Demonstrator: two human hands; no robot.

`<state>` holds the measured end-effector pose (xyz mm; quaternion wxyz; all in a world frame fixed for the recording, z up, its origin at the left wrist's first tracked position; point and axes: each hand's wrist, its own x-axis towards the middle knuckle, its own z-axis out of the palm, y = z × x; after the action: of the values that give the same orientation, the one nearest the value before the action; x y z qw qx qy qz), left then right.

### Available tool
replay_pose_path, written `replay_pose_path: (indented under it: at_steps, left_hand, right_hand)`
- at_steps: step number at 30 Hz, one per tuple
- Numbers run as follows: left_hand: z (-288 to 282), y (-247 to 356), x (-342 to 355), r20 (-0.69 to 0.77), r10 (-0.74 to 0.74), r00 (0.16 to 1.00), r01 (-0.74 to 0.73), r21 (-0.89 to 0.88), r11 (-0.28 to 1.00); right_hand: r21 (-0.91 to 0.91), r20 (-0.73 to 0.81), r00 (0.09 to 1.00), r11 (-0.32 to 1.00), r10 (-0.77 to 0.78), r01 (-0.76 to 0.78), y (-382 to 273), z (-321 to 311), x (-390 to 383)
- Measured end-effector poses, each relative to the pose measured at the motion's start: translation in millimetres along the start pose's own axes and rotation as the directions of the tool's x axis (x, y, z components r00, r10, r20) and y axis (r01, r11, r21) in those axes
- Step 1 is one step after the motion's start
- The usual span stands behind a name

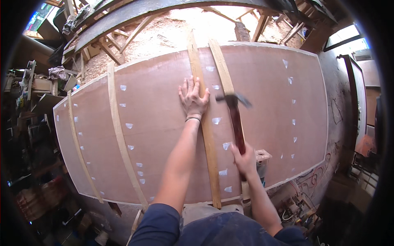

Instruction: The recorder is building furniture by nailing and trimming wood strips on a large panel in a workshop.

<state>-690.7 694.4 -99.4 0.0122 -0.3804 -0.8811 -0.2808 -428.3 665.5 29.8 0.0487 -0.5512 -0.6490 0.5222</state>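
A large reddish-brown wooden panel (262, 106) with white edges lies in front of me. My left hand (193, 98) rests flat with fingers spread, partly on a long wooden strip (210, 156) that runs from near to far across the panel. In my right hand (245, 160), fingers wrapped round its dark red handle, is a claw hammer (235, 119). The hammer's head is over a second wooden strip (221, 67), just right of the first; its nearer part is mostly hidden by the hammer and hand.
Two more strips (117, 123) (78, 135) cross the panel's left part. Small white patches (216, 120) dot it in rows. An open-topped box (262, 155) sits beside my right hand. Beyond lie a dark beam (111, 24) and sawdust (158, 35); clutter fills the left side.
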Motion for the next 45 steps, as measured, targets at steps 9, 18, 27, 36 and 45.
replay_pose_path:
  at_steps: [9, 18, 27, 36, 45]
  left_hand:
    - [-8.9, -0.6, -10.0, -0.032, 0.006, 0.999, -0.009, -0.103, 0.995]
    - [-93.7, 121.3, -273.7, 0.437, -0.052, 0.898, 0.297, -0.513, 0.805]
    - [-74.1, 177.8, -368.7, 0.553, -0.347, 0.757, 0.429, -0.021, 0.903]
    - [-77.7, 215.7, -393.3, 0.505, -0.369, 0.781, 0.314, 0.194, 0.929]
    - [-67.4, 175.0, -391.4, 0.815, -0.188, 0.549, 0.803, -0.451, 0.391]
  right_hand:
    - [0.415, -0.323, 0.905, 0.901, 0.276, -0.127, 128.4, -119.4, -143.7]
    - [-0.738, -0.573, 0.733, 0.621, -0.366, -0.266, 287.6, -191.1, -105.0]
    - [-0.196, -0.249, 0.942, 0.964, -0.224, 0.178, 215.5, -68.4, -105.9]
    - [-0.165, -0.005, 1.000, 0.986, -0.014, 0.013, 230.8, -136.9, -144.4]
    - [-0.015, -0.201, 0.979, 1.000, 0.023, -0.027, 315.4, -249.9, -317.3]
